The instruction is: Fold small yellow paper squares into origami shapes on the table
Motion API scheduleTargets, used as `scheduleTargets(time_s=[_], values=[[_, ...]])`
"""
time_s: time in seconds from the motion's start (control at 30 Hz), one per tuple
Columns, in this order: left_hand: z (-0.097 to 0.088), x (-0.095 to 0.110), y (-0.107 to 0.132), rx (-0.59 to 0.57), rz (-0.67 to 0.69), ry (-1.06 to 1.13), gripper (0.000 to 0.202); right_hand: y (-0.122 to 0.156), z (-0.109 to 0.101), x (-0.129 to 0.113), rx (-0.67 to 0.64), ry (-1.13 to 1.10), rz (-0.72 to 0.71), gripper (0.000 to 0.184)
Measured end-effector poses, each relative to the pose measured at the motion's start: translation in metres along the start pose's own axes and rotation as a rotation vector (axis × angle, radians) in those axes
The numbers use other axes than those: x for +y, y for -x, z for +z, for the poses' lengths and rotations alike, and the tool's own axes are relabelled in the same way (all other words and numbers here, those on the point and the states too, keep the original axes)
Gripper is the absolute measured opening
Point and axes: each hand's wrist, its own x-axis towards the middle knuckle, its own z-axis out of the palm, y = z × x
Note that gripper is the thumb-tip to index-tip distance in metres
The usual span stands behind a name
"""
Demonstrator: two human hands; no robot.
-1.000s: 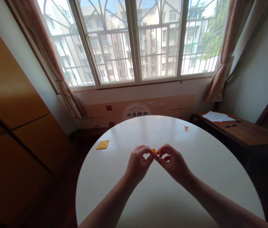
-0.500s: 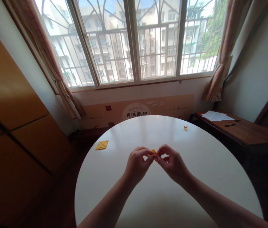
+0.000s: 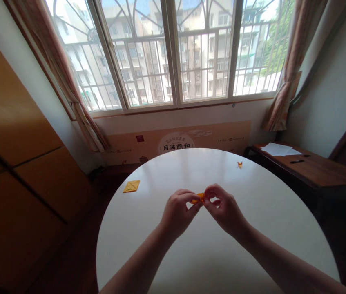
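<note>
Both my hands meet over the middle of a round white table point(image 3: 209, 253). My left hand point(image 3: 179, 212) and my right hand point(image 3: 223, 208) each pinch one small piece of folded orange paper point(image 3: 199, 197) between thumb and fingertips. Only a sliver of the paper shows between the fingers. The hands are held just above the tabletop.
A folded yellow paper square point(image 3: 131, 186) lies at the table's left edge. A tiny orange folded figure point(image 3: 239, 164) stands at the far right of the table. A dark wooden bench point(image 3: 313, 171) with white sheets point(image 3: 278, 149) is at right, a wooden cabinet point(image 3: 16, 163) at left.
The hands stay together; the fingers have shifted slightly on the orange paper, which now shows a little flatter and wider between them.
</note>
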Motion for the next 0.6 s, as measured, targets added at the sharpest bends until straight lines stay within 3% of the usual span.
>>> scheduleTargets(time_s=[0.33, 0.6], values=[[-0.003, -0.004, -0.001, -0.04, -0.053, 0.053, 0.005, -0.002, -0.002, 0.004, 0.0, -0.118, 0.08, 0.013], [-0.013, -0.003, -0.007, -0.113, -0.16, 0.229, 0.016, -0.007, -0.007, -0.001, -0.124, -0.591, 0.382, 0.021]])
